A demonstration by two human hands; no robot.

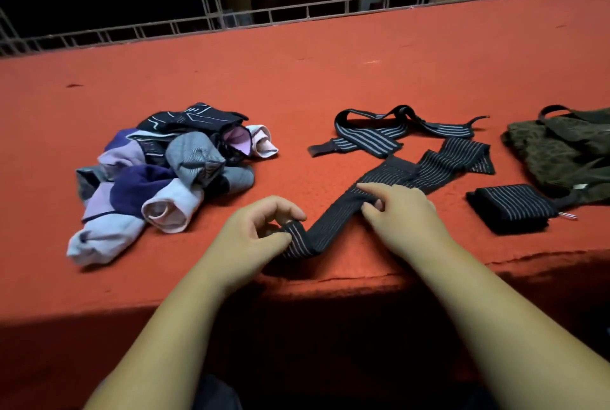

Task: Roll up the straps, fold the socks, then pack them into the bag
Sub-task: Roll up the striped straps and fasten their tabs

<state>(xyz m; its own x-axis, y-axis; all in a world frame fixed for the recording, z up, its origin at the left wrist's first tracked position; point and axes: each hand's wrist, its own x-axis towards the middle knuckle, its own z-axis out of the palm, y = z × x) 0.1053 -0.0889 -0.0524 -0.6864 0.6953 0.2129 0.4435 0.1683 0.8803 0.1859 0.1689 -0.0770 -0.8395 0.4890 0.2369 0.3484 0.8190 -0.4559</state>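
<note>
One striped strap — left hand pinches its near end. Mid-length, right hand grips it, fingers curled.

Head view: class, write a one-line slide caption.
Left hand and right hand grip a striped strap on the red surface, between the sock pile and a rolled strap beside the bag.
</note>
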